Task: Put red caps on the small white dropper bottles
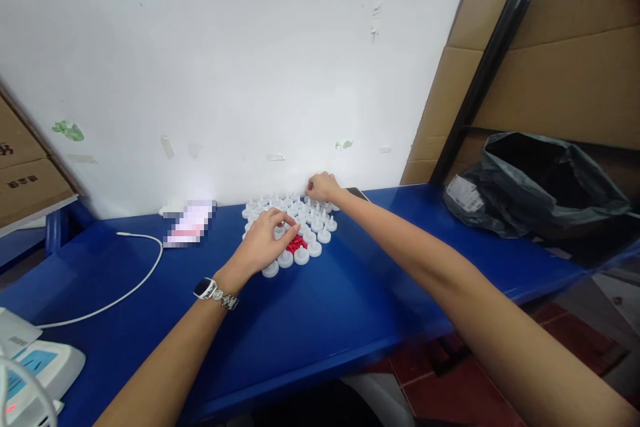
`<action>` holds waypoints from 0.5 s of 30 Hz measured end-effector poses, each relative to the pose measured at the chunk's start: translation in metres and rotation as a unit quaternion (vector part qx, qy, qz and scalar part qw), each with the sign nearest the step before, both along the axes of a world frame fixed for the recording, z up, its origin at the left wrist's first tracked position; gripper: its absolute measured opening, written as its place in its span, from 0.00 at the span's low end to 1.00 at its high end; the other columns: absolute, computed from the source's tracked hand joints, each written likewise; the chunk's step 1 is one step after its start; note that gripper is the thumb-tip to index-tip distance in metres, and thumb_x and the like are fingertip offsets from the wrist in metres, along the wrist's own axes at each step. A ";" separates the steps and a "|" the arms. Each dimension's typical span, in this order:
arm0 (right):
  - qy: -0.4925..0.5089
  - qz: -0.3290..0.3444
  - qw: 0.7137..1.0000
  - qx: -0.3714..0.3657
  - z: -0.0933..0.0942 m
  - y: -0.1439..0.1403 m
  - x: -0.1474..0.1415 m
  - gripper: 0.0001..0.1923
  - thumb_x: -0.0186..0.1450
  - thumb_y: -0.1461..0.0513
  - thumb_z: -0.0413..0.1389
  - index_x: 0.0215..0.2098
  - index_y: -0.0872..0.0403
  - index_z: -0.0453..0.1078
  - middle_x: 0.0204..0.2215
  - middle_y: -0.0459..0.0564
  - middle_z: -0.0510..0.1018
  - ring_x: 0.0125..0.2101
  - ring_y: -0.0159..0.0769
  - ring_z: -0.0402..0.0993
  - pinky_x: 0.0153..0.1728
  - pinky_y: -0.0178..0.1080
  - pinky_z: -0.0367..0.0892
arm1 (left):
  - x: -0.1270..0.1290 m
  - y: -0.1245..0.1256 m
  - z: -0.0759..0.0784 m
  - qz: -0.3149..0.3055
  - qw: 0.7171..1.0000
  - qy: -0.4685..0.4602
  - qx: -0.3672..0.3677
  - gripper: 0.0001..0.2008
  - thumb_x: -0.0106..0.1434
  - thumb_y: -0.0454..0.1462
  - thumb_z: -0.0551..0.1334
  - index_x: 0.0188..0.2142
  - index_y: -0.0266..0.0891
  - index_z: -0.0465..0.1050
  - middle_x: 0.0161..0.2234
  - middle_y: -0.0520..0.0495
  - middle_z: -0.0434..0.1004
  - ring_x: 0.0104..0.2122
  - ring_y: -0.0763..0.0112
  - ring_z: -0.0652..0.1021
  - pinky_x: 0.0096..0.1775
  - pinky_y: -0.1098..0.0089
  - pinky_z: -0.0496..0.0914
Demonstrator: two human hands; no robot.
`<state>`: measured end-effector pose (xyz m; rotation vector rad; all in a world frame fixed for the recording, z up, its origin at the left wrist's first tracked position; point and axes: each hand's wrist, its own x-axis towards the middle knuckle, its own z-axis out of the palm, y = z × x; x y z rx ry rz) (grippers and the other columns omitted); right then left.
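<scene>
Many white caps with pointed nozzle tips [323,235] stand upright, packed together on the blue table against the wall. Amid the front caps lies a small heap of red pieces [297,244]. My left hand [265,238], with a watch and bracelet at its wrist, is over the left front of the group. Its thumb and forefinger tips come together beside the red heap; whatever they pinch is too small to make out. At the back row by the wall, my right hand [323,187] has its fingers curled down among the caps, and what they grip is hidden.
A dark phone-like object [358,194] lies behind my right forearm. On the left are a white cable [150,273], a pixelated paper [191,223] and a white device [47,373]. A dark plastic bag [540,180] sits right, near cardboard [450,80] and a black post [493,60].
</scene>
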<state>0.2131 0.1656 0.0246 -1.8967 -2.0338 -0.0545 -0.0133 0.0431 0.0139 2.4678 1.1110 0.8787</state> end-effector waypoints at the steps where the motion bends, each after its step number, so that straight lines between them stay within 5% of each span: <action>1: 0.007 0.004 1.000 0.000 0.001 -0.001 0.001 0.07 0.58 0.62 0.59 0.33 0.56 0.78 0.38 0.58 0.82 0.49 0.49 0.73 0.53 0.46 0.60 | 0.000 0.000 -0.001 -0.001 1.000 0.000 0.002 0.15 0.68 0.48 0.56 0.38 0.42 0.75 0.43 0.46 0.75 0.47 0.57 0.74 0.47 0.58 0.68; 7: 0.117 0.023 0.992 0.043 0.019 -0.032 -0.003 0.11 0.64 0.62 0.53 0.40 0.56 0.76 0.37 0.51 0.83 0.37 0.35 0.77 0.41 0.36 0.67 | -0.001 0.002 -0.002 0.017 0.999 -0.030 0.030 0.15 0.67 0.48 0.57 0.45 0.42 0.73 0.46 0.45 0.73 0.44 0.60 0.75 0.47 0.58 0.69; 11: 0.440 0.131 0.888 0.040 0.014 -0.084 -0.020 0.09 0.62 0.58 0.58 0.34 0.57 0.73 0.30 0.50 0.81 0.30 0.33 0.75 0.35 0.35 0.67 | 0.001 0.000 -0.002 0.036 0.993 -0.089 0.068 0.22 0.67 0.47 0.58 0.57 0.43 0.64 0.53 0.41 0.68 0.44 0.61 0.75 0.42 0.60 0.72; 13: 0.519 0.184 0.835 0.021 0.004 -0.108 -0.031 0.12 0.60 0.55 0.60 0.33 0.56 0.72 0.28 0.49 0.80 0.31 0.33 0.74 0.36 0.36 0.67 | 0.003 -0.002 -0.001 0.022 0.991 -0.106 0.078 0.23 0.66 0.46 0.59 0.58 0.43 0.62 0.53 0.42 0.69 0.44 0.63 0.76 0.41 0.62 0.72; 15: 0.548 0.194 0.813 0.018 -0.005 -0.125 -0.040 0.15 0.60 0.51 0.61 0.32 0.55 0.70 0.26 0.47 0.78 0.29 0.32 0.72 0.34 0.36 0.65 | 0.006 -0.004 0.000 -0.004 0.990 -0.116 0.075 0.20 0.67 0.45 0.59 0.55 0.42 0.64 0.50 0.43 0.72 0.42 0.65 0.76 0.40 0.64 0.73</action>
